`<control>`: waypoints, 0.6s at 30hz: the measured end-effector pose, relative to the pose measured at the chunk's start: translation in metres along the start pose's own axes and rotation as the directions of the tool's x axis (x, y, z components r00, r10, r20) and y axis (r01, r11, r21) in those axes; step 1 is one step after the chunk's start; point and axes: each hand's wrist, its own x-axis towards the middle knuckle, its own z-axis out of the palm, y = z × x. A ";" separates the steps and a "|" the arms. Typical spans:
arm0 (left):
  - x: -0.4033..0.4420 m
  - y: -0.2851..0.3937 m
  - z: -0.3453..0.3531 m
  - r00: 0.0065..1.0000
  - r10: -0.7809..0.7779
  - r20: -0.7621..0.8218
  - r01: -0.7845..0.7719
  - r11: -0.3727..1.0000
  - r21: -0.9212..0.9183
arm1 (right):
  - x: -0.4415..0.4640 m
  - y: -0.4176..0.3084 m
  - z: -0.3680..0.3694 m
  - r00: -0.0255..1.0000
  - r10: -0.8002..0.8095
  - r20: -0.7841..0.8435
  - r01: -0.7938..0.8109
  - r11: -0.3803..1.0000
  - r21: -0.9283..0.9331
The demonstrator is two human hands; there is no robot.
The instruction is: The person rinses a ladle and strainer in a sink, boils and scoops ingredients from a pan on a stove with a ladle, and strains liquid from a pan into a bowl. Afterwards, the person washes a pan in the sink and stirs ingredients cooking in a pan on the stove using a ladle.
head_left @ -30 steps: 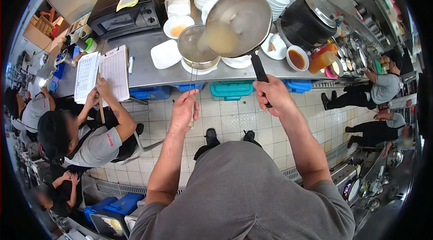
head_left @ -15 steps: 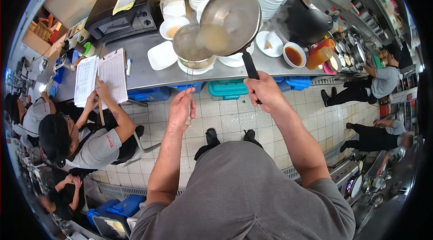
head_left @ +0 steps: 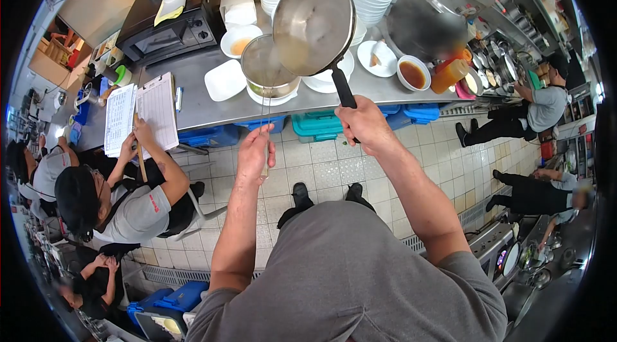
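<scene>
My right hand (head_left: 367,125) is wrapped round the black handle of a frying pan (head_left: 315,26), which is tilted toward the left. Between the fingers of my left hand (head_left: 256,152) is the thin wire handle of a round strainer (head_left: 267,62). The strainer rests over a white bowl (head_left: 277,98) on the steel counter, and the pan's left rim hangs over its edge. A little yellowish liquid shows at the pan's lower left. Beside the strainer are an empty square white plate (head_left: 225,80) and a white bowl with something yellow in it (head_left: 241,41).
A black pot (head_left: 429,24) steams at the right, near a bowl of red-brown sauce (head_left: 412,75) and a sauce bottle (head_left: 450,76). A co-worker (head_left: 138,213) writes at a clipboard (head_left: 157,109) on the left. Other people stand farther off on both sides.
The pan and my right hand have moved left, with the pan tilted further over the strainer. Less liquid shows in the pan. My left hand has shifted slightly left with the strainer.
</scene>
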 end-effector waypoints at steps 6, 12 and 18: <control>-0.004 0.006 0.000 1.000 -0.006 -0.005 0.006 1.000 -0.021 | -0.007 -0.006 -0.010 0.984 0.098 0.146 -0.152 0.891 0.428; -0.003 0.005 0.002 1.000 -0.014 -0.005 0.014 0.998 -0.058 | -0.018 0.028 -0.049 0.896 0.099 0.433 -0.389 0.645 0.658; -0.023 -0.010 0.020 0.998 0.047 -0.034 -0.045 0.997 0.066 | -0.082 0.102 -0.117 0.844 -0.005 0.537 -0.481 0.438 0.760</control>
